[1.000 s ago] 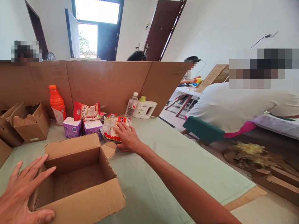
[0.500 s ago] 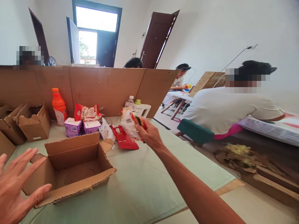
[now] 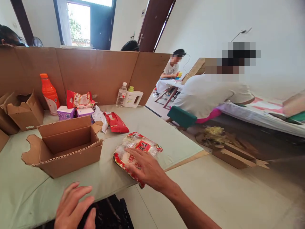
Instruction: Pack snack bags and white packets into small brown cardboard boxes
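My right hand [image 3: 145, 168] lies on a red and clear snack bag [image 3: 137, 146] with black and white lettering, near the table's right edge. Its fingers are stretched out over the top of the bag, not wrapped round it. In front of the table edge hangs my left hand [image 3: 75, 205], holding nothing, its bent fingers apart. Left of the bag stands an open cardboard box [image 3: 71, 162] with its flaps up; the part of its inside that shows holds nothing. A red packet [image 3: 116, 122] and a white wrapper [image 3: 100, 119] lie behind the box.
Along the cardboard screen [image 3: 95, 71] stand an orange-capped bottle [image 3: 49, 93], purple packs [image 3: 66, 113], a red-and-white packet [image 3: 79, 99], a clear bottle [image 3: 121, 95] and a white jug [image 3: 133, 98]. More boxes [image 3: 27, 111] stand left. A person [image 3: 205, 92] sits at right.
My right hand has brought the snack bag from the table's back to its near right side and loosened its grip. My left hand has moved from the box's left to the front edge.
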Demonstrator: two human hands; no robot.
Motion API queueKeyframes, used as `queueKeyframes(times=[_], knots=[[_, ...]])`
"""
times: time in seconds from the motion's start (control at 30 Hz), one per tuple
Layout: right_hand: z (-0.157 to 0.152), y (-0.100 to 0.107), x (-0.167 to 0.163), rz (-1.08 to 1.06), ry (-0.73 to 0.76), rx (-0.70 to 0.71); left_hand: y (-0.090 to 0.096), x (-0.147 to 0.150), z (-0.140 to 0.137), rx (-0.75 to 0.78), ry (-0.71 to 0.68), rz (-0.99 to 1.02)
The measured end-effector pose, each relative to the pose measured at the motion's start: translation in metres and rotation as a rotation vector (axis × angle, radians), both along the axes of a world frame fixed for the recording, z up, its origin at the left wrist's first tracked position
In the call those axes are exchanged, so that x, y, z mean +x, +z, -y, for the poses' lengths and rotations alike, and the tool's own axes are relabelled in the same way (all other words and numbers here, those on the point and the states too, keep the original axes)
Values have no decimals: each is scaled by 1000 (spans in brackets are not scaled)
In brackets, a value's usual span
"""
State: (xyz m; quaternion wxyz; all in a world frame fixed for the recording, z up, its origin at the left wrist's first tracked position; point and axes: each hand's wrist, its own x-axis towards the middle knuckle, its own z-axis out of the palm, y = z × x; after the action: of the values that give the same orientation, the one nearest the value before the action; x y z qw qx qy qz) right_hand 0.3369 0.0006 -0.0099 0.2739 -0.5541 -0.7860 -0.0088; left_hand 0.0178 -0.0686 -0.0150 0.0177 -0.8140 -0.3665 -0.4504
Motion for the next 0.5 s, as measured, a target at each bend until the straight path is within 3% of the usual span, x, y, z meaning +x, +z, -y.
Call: queueKeyframes(times=[0.1,0.2,0.33,0.5], knots=[[-5,3,22,-203,-30,21,-6,16,-10,-113,14,-23],[-25,0,63,-326,-171,-15,-22,10,-23,-350,63,-46],[-56,-19,98,-480,-347,-351,-36,4,-57,-735,109,-17],[-66,-30,95,-628,-251,-598,-24,-3,-103,-867,175,52]])
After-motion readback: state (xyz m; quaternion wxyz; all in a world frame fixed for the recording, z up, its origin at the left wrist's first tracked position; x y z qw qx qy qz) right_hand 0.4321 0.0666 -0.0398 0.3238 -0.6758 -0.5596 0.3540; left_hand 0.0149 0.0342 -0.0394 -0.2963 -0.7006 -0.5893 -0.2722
